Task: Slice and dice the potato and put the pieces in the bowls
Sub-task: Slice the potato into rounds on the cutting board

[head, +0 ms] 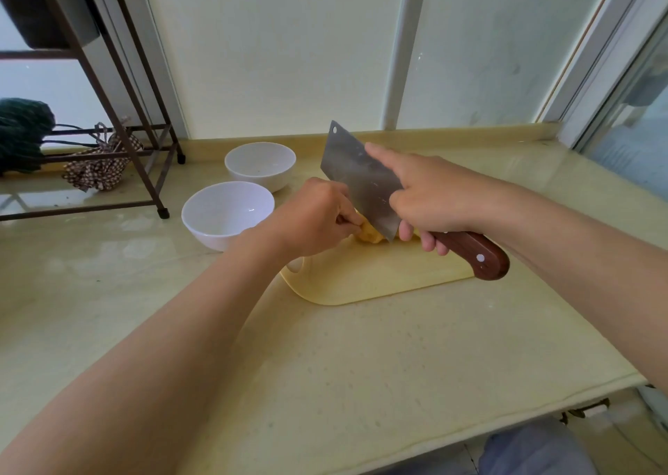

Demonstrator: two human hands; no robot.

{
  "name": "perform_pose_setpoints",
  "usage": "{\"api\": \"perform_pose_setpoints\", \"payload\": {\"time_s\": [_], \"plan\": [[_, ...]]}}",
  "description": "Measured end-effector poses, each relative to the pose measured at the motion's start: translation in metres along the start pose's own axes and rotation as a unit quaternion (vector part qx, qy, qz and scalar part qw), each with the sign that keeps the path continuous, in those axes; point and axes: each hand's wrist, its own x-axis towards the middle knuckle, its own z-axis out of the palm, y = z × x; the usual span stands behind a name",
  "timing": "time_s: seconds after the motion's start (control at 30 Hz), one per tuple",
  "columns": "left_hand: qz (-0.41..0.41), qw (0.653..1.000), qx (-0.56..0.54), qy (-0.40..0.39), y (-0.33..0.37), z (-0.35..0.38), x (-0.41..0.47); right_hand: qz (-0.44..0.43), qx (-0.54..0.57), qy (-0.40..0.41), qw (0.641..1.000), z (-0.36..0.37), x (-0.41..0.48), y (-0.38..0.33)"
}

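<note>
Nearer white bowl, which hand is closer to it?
Left. The left hand holds the potato just right of the nearer bowl; the right hand grips the cleaver farther right.

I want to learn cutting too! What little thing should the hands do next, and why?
Probably press the cleaver straight down through the potato. The right hand grips its handle, the blade's edge meets the potato on the cutting board, and the left hand steadies it with curled fingers. Neither the near bowl nor the far bowl shows potato pieces yet.
</note>
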Motion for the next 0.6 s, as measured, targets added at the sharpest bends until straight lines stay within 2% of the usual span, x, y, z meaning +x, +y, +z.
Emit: {"api": "perform_pose_setpoints", "payload": {"time_s": [0.37,0.6], "plan": [[0.012,0.999,0.016,0.024,-0.009,0.0,-0.003,-0.005,-0.002,-0.022,1.0,0.01,0.01,-0.004],[-0.023,0.999,0.028,0.011,-0.009,-0.003,-0.004,-0.014,-0.025,-0.038,0.999,0.014,0.017,-0.009]]}}
